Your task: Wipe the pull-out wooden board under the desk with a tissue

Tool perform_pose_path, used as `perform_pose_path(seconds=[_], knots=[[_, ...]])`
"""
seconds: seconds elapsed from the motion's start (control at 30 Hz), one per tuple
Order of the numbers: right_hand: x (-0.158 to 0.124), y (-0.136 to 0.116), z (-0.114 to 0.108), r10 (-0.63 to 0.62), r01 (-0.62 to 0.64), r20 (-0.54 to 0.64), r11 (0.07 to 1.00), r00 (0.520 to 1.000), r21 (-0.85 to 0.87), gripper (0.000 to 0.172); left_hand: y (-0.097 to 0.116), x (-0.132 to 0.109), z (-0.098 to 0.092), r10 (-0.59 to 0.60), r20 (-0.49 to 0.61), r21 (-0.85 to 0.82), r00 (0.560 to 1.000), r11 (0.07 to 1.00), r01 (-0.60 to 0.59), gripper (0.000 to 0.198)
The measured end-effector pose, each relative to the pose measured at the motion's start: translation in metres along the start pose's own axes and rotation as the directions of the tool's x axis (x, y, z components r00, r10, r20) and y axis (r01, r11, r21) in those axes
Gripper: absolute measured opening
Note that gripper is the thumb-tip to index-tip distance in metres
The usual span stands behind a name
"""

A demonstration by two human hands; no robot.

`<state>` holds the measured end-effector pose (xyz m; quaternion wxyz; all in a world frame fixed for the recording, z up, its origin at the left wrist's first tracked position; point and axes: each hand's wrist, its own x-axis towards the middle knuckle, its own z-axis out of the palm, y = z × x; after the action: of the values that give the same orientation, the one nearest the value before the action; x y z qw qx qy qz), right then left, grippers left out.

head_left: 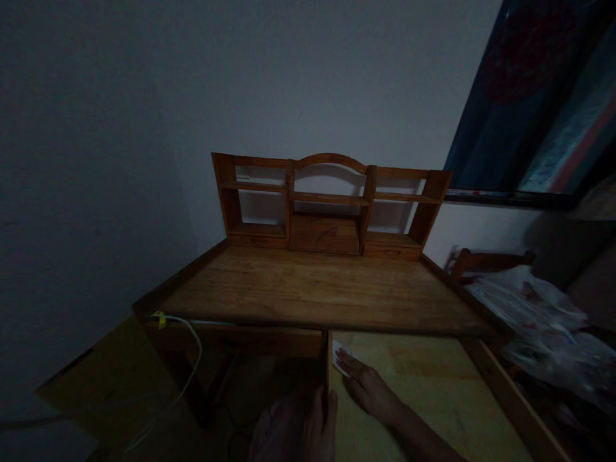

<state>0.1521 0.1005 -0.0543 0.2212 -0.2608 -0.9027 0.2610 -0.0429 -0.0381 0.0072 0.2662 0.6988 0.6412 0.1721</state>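
Observation:
A pulled-out wooden drawer (423, 401) with a pale bottom extends from the right side of the desk. Inside it, near the back left corner, my right hand (368, 388) presses a folded white cloth or tissue (341, 359) against the drawer bottom, fingers closed over it. At the drawer's left side wall is my left hand (320, 427), its visible fingers stretched out and a little apart, touching the wall's edge. The lower part of that hand is cut off by the frame.
The wooden desk top (327, 289) carries a hutch (330, 200) with shelves and small drawers against the wall. A second drawer (240, 340) is on the left, with a white cable (198, 350) hanging there. Plastic bags (539, 308) lie by a chair (491, 260) at right.

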Motion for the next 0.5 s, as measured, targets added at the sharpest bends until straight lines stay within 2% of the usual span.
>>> perform_pose_path(seconds=[0.17, 0.23, 0.3, 0.4, 0.5], knots=[[-0.026, 0.008, -0.023, -0.022, 0.022, 0.004, 1.0, 1.0, 0.019, 0.043, 0.004, -0.006, -0.004, -0.069, -0.017, -0.045, 0.997, 0.997, 0.068, 0.058], [-0.043, 0.021, -0.038, 0.019, -0.019, -0.002, 1.0, 1.0, -0.017, 0.044, 0.005, -0.011, -0.008, -0.059, -0.032, -0.062, 0.998, 0.996, 0.057, 0.059], [-0.064, 0.041, -0.056, 0.117, -0.119, -0.039, 0.991, 0.992, -0.06, 0.045, 0.006, -0.015, -0.012, -0.065, -0.015, -0.052, 0.998, 0.997, 0.064, 0.058], [-0.108, 0.081, -0.087, 0.292, -0.31, -0.146, 0.943, 0.945, -0.121, 0.051, 0.014, -0.021, -0.019, -0.051, 0.022, -0.005, 0.998, 0.999, 0.051, 0.055], [-0.164, 0.125, -0.117, 0.435, -0.494, -0.294, 0.853, 0.851, -0.167, 0.059, 0.03, -0.024, -0.028, -0.063, -0.016, 0.063, 0.998, 0.996, 0.064, 0.059]])
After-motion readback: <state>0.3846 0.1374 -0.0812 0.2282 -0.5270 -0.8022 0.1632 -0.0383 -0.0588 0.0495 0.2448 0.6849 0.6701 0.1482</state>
